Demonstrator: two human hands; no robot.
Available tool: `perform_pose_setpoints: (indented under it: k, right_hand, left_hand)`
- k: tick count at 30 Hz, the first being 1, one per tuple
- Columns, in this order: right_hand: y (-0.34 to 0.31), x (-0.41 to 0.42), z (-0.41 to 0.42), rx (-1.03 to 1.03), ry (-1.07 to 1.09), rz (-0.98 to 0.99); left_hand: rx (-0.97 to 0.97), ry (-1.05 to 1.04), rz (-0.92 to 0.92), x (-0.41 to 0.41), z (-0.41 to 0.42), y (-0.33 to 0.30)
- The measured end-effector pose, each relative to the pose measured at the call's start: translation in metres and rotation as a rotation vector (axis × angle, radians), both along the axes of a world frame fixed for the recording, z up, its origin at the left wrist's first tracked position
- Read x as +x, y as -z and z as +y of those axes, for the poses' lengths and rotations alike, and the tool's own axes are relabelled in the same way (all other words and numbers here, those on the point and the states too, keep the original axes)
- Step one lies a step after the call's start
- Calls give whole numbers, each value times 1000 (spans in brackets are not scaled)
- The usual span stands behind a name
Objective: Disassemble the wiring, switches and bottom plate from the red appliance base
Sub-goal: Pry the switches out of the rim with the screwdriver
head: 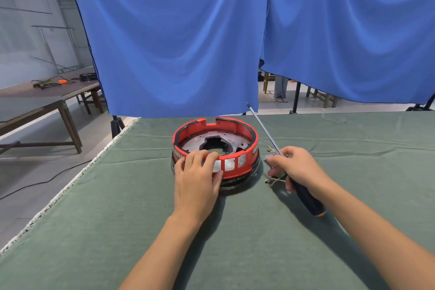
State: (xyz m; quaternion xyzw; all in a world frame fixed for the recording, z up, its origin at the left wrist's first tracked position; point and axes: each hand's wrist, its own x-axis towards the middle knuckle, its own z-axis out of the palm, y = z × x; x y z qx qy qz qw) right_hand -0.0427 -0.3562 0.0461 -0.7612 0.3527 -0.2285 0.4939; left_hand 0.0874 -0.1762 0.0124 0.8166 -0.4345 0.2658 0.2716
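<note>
Gripping the near rim of the red appliance base with my left hand — right hand busy beside it.

My left fingers curl over the red wall, thumb against its outer face. My right fingers wrap a dark-handled screwdriver, shaft angled up and away, and pinch a small switch part — wires trail beneath. The base sits mid-desk on the green cloth.
</note>
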Motion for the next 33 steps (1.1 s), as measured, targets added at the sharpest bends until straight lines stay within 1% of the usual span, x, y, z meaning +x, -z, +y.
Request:
perform_pose_setpoints:
  k: [3,7,9,11,14,16,20,24,27,29,30,31,33]
  right_hand:
    - [-4,11,-9,-49,5,66]
    - [-4,17,-14,-59,22,202]
    - [-2,17,-10,-131,63,227]
    - [0,15,-3,-206,92,195]
    - [1,13,10,-245,51,125]
    - [0,10,20,-259,30,105]
    - [-6,8,30,-330,-17,133]
    - [-9,9,29,-361,-96,125]
    - [-7,4,28,-398,-199,45]
    - [-4,0,23,-483,-254,18]
    - [-2,-2,21,-560,-267,43]
    - [-1,-5,20,-644,-253,85]
    - [-3,-9,20,-832,-146,173]
  left_hand:
    - [-48,-8,-23,1,-1,-1]
    - [-51,-32,-37,-1,-1,-2]
    - [-60,-13,-18,1,0,-3]
    - [-79,8,8,5,3,-4]
    - [-108,22,82,14,10,-5]
    - [-50,24,119,22,15,-5]
    - [21,58,174,28,20,-3]
    - [102,52,124,29,20,-4]
    - [102,12,57,23,21,-5]
    - [59,5,41,18,18,-4]
    - [24,14,33,17,17,-3]
    - [-7,38,45,17,16,0]
    - [-103,113,159,21,19,4]
